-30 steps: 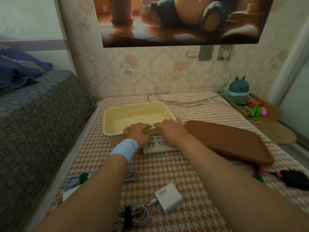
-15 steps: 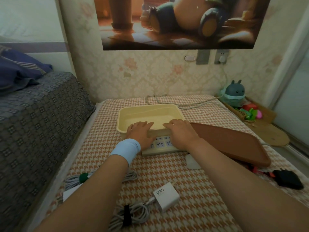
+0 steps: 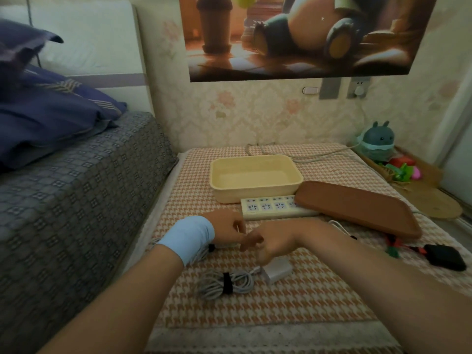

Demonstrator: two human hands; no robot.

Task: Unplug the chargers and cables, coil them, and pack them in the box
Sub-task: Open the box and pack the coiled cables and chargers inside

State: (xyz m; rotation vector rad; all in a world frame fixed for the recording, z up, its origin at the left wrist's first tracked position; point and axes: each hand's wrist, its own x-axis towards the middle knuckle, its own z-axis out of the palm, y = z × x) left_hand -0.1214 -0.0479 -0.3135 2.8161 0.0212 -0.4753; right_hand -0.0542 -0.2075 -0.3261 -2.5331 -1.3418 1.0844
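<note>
The cream box [image 3: 255, 195] stands open and empty at the middle of the mat. Its brown lid [image 3: 357, 209] lies to its right. A white power strip [image 3: 270, 207] lies in front of the box. My left hand [image 3: 227, 227], with a blue wristband, hangs palm down over a grey coiled cable [image 3: 201, 252]; its fingertips are hidden. My right hand [image 3: 274, 242] hovers just above a white charger [image 3: 277, 270], fingers loosely curled and holding nothing. That charger's cable [image 3: 224, 283] is coiled and tied with a black strap.
A black charger [image 3: 445, 256] with a red and green cable [image 3: 393, 245] lies at the right. A thin white cable [image 3: 337, 226] shows behind my right wrist. A bed [image 3: 76, 187] borders the left side. A plush toy [image 3: 378, 141] sits at the back right.
Both hands have left the box's front rim and drawn back toward me, down to the chargers. The box stands farther back, with the power strip fully in sight.
</note>
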